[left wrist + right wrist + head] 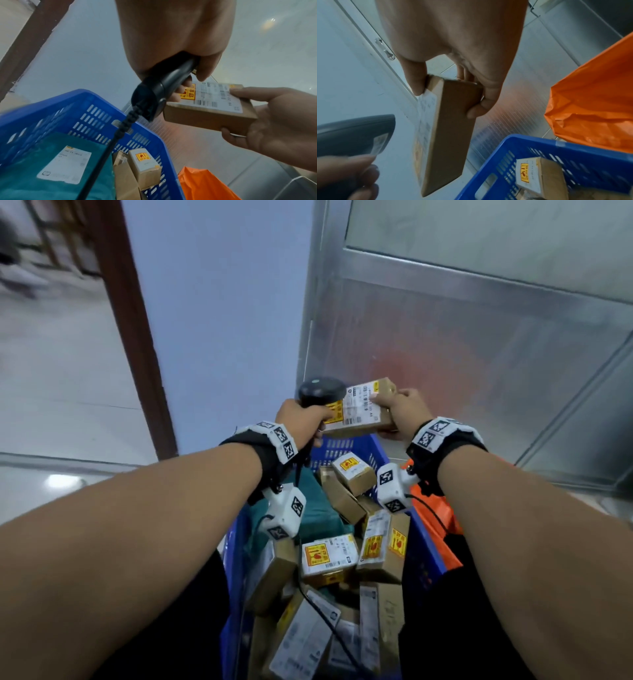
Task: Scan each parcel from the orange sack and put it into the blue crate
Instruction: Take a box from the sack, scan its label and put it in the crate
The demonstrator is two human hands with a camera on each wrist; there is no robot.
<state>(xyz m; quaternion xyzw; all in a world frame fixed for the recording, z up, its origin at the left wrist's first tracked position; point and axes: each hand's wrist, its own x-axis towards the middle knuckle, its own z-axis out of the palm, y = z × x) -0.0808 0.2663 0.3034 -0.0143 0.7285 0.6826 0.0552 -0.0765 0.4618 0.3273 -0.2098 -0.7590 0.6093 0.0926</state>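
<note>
My right hand (400,409) grips a flat brown cardboard parcel (363,412) by one end, thumb on its white label, held above the far end of the blue crate (373,446). My left hand (301,419) grips the handle of a black barcode scanner (320,392), whose head is right beside the parcel's label. In the left wrist view the scanner (159,89) and its coiled cable hang over the crate (51,108), with the parcel (211,109) just to the right. The orange sack (435,518) lies right of the crate, also seen as the sack (594,108).
The crate holds several labelled cardboard boxes (329,556) and a teal bag (308,508). A ribbed metal panel (445,337) stands behind the crate, and a brown door frame (137,337) at the left. Pale tiled floor (51,371) lies to the left.
</note>
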